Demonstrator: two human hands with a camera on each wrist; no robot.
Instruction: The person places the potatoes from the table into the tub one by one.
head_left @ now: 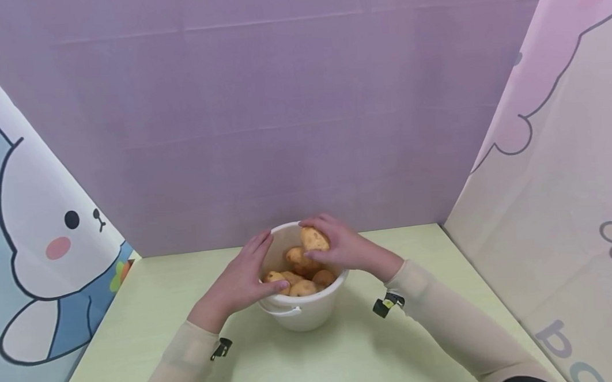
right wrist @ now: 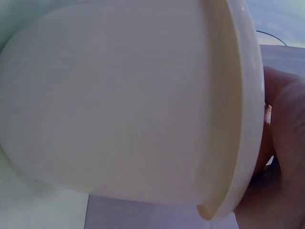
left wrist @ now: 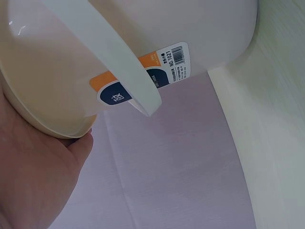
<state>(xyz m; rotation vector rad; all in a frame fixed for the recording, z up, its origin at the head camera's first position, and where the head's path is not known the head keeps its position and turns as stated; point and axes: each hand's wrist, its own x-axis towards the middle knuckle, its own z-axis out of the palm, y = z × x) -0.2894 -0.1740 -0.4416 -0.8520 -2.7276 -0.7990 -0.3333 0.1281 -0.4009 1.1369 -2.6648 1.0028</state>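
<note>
A white bucket (head_left: 303, 317) stands on the table with several potatoes (head_left: 303, 288) inside. My left hand (head_left: 238, 281) holds its left rim, thumb reaching over the opening; in the left wrist view the hand (left wrist: 38, 171) lies against the rim. At the right side of the mouth, my right hand (head_left: 344, 245) grips one potato (head_left: 315, 239) between thumb and fingers, over the others. The right wrist view has the bucket wall (right wrist: 119, 105) filling most of it, with the right hand (right wrist: 288, 138) beyond the rim and the potato largely hidden.
The pale green table (head_left: 397, 348) meets a purple cloth backdrop (head_left: 302, 127) close behind the bucket. Printed cartoon panels (head_left: 39, 245) stand on both sides. A white handle (left wrist: 109, 43) hangs on the bucket, and a label (left wrist: 164, 67) is stuck to its wall.
</note>
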